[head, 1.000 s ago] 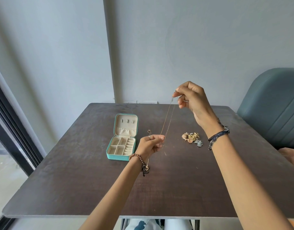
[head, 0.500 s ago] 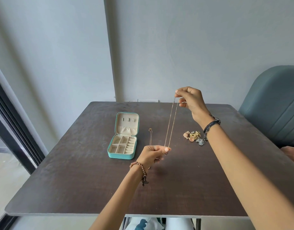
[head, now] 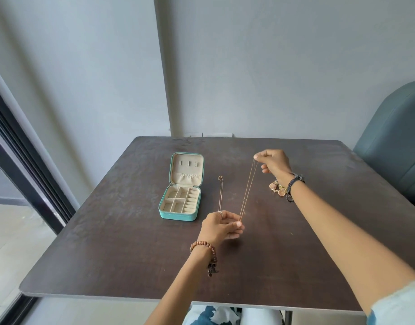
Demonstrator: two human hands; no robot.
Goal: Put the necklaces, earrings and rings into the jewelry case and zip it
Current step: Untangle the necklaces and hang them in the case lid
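I hold a thin gold chain necklace [head: 248,188] stretched taut between my grips. A second fine chain [head: 220,193] lies straight beside the open teal zip jewelry case [head: 181,188]; gold earrings and rings [head: 278,187] sit heaped.

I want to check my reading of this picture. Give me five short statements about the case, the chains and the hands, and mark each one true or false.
1. The case lies open. True.
2. Both hands pinch one chain. True: the left hand holds its near end, the right hand its far end.
3. The second chain is in the case. False: it lies on the table.
4. The earring pile sits left of the case. False: right, by the right wrist.
5. The case compartments hold rings. False: they look empty.
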